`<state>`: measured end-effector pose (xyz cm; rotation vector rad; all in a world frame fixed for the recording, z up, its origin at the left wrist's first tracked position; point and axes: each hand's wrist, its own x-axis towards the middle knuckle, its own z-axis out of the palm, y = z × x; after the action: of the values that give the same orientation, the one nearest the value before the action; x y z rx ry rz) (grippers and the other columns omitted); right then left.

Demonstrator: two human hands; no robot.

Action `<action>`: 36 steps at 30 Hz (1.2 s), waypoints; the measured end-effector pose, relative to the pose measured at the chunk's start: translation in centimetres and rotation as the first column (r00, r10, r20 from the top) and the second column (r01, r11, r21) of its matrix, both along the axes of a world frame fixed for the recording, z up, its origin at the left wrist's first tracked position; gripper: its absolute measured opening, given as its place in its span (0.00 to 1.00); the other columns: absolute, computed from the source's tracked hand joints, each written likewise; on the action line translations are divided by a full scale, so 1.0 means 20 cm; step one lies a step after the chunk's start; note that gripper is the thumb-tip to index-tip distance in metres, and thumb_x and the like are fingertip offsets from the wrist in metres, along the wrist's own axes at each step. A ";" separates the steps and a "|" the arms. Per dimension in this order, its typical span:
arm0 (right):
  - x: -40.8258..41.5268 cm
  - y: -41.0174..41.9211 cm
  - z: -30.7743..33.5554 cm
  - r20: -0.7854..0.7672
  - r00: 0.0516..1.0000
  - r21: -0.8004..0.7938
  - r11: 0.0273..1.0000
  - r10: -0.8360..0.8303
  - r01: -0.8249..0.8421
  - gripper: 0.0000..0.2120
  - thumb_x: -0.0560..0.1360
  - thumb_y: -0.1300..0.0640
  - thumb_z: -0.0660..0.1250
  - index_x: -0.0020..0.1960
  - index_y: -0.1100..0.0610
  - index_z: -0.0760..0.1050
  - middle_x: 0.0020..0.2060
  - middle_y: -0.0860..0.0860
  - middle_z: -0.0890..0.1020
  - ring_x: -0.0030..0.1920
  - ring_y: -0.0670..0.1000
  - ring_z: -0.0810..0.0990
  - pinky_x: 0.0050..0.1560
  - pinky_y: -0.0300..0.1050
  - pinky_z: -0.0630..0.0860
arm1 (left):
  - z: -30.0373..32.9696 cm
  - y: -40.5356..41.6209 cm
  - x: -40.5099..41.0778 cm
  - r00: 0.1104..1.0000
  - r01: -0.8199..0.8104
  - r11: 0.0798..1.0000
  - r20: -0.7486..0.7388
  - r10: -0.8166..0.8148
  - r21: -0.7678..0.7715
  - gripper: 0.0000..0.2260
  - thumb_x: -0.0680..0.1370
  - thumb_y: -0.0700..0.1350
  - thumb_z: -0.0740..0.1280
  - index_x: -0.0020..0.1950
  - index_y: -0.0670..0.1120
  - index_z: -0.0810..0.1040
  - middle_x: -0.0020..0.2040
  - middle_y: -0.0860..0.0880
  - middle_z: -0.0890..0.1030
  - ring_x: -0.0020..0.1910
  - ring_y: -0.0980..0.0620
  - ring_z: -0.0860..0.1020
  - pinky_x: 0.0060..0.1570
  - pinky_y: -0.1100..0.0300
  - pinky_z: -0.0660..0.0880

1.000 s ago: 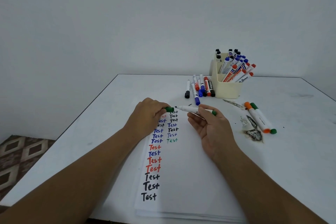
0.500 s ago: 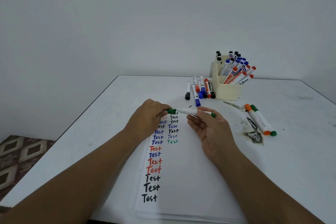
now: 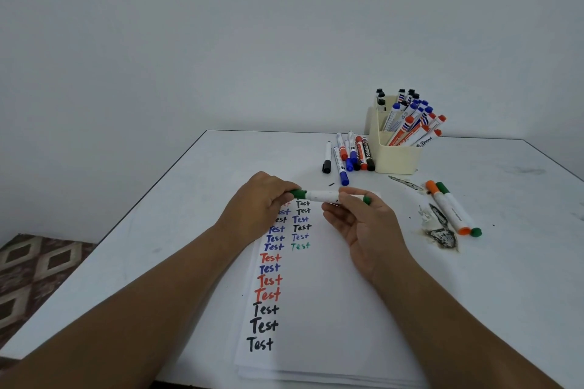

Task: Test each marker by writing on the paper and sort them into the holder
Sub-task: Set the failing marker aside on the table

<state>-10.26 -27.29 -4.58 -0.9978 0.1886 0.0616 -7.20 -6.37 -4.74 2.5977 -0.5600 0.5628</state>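
Paper (image 3: pixel 316 309) nearest, "Test" columns down its left side. Above its far end, left hand (image 3: pixel 260 202) pinches the green cap (image 3: pixel 297 193), right hand (image 3: pixel 363 221) grips the green marker (image 3: pixel 322 196) barrel, held level. Beyond: loose markers (image 3: pixel 347 155) beside cream holder (image 3: pixel 398 155).

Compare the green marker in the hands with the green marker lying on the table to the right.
The held green marker is off the table, level above the paper, gripped by the left hand at its cap end and the right hand on the barrel; the lying green marker rests untouched on the table. The held one runs left to right; the lying one runs diagonally beside an orange marker. Both have white barrels with green ends.
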 end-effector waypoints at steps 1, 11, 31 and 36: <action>0.00 0.00 0.00 0.007 1.000 -0.019 1.000 0.013 -0.013 0.07 0.80 0.65 0.67 0.57 0.60 0.79 0.47 0.61 0.86 0.50 0.60 0.87 0.55 0.55 0.83 | 0.00 0.00 0.00 1.000 0.016 1.000 -0.005 -0.016 0.018 0.11 0.83 0.45 0.62 0.62 0.51 0.82 0.46 0.53 0.83 0.48 0.53 0.73 0.47 0.56 0.73; -0.05 0.03 0.00 0.150 0.988 -0.238 0.971 0.041 -0.005 0.05 0.78 0.63 0.70 0.53 0.56 0.81 0.48 0.58 0.86 0.46 0.56 0.88 0.54 0.55 0.83 | 0.01 -0.03 -0.02 0.999 -0.013 0.999 -0.048 0.015 0.052 0.08 0.83 0.41 0.62 0.56 0.47 0.80 0.44 0.49 0.78 0.44 0.52 0.72 0.43 0.55 0.73; -0.05 0.05 0.00 0.148 0.988 -0.260 0.966 0.053 -0.013 0.05 0.78 0.59 0.70 0.53 0.54 0.80 0.47 0.56 0.87 0.46 0.56 0.88 0.54 0.56 0.84 | -0.03 -0.01 0.00 0.997 -0.006 0.995 0.081 -0.002 0.104 0.10 0.77 0.29 0.64 0.47 0.43 0.79 0.37 0.53 0.71 0.39 0.53 0.67 0.36 0.67 0.61; -0.03 0.05 0.00 0.113 0.993 -0.201 0.980 0.013 0.010 0.05 0.80 0.58 0.68 0.56 0.55 0.77 0.51 0.59 0.85 0.47 0.55 0.88 0.55 0.55 0.83 | 0.00 -0.05 -0.03 1.000 0.023 0.987 0.013 -0.025 0.160 0.08 0.82 0.38 0.60 0.52 0.45 0.79 0.41 0.52 0.75 0.43 0.52 0.69 0.41 0.58 0.67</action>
<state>-10.83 -26.25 -4.62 -1.1997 0.0902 -0.0133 -7.76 -7.38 -4.68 2.7346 -0.6651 0.5500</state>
